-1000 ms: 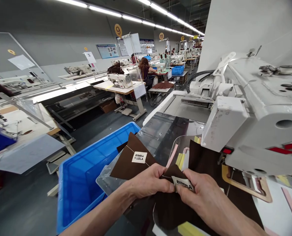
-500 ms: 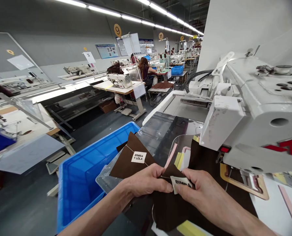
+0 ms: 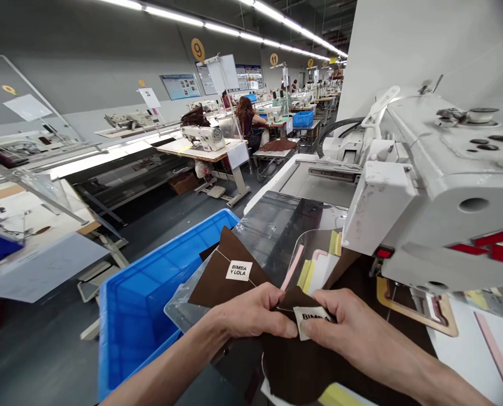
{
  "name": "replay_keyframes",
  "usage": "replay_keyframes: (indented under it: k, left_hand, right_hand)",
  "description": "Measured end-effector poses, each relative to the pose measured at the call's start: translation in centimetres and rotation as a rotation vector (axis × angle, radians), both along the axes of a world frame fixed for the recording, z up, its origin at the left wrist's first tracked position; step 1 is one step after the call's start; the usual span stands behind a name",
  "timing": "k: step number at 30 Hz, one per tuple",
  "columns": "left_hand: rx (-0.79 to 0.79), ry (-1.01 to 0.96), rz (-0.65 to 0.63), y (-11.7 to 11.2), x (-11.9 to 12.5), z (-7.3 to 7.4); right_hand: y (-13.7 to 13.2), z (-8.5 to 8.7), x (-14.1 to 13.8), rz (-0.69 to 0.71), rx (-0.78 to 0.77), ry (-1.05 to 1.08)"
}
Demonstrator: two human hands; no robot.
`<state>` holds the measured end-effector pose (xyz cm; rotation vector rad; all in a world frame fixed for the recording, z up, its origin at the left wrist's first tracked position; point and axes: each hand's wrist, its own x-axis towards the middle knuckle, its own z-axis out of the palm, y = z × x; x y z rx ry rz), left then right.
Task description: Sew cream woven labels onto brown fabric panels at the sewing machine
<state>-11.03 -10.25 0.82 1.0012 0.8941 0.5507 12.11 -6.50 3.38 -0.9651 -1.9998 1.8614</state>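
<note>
A dark brown fabric piece (image 3: 294, 372) is stretched between my hands over the machine's work plate. My left hand (image 3: 254, 310) pinches its folded edge between thumb and fingers. With my right hand (image 3: 340, 321) I grip the same piece, the thumb pressing on a white "BIMBA" label (image 3: 305, 322) that it partly covers. The fabric runs on beneath my right wrist towards the sewing machine's tan clamp frame (image 3: 416, 309). Left of my hands lies another brown piece (image 3: 211, 282), with a white "BIMBA Y LOLA" label (image 3: 238, 270) facing up.
A white sewing machine head (image 3: 446, 186) stands close on the right. Below left is a blue plastic crate (image 3: 137, 287). Yellow strips (image 3: 305, 275) and pink strips mark the clear plate. Beyond the aisle, a person (image 3: 246, 118) sits among sewing tables.
The brown fabric near the machine has drawn back and folded, uncovering more of the yellow and white markings. Both hands keep their grip, and the view has shifted slightly.
</note>
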Motion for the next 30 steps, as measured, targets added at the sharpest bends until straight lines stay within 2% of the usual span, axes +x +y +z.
replay_keyframes:
  k: [3, 7, 11, 19, 24, 30]
  left_hand:
    - [-0.016, -0.007, 0.000, -0.1, -0.1, 0.4]
    - [0.004, -0.008, 0.048, -0.2, 0.4, 0.7]
    - [0.024, -0.001, 0.086, -0.2, 1.1, 0.6]
    - [0.038, 0.065, 0.078, -0.1, 1.1, 0.3]
    - [0.054, 0.086, 0.096, 0.0, 1.3, 0.4]
    - [0.000, 0.072, 0.094, -0.1, 0.7, 0.7]
  right_hand:
    - [0.1, 0.4, 0.1, -0.020, -0.014, -0.011]
    - [-0.2, 0.2, -0.2, -0.067, 0.024, -0.038]
    - [-0.5, 0.0, -0.5, -0.085, 0.056, -0.080]
    - [-0.4, -0.6, -0.5, -0.076, 0.131, -0.113]
    - [-0.4, -0.8, -0.7, -0.076, 0.099, -0.110]
    - [-0.3, -0.6, -0.7, -0.075, 0.015, -0.090]
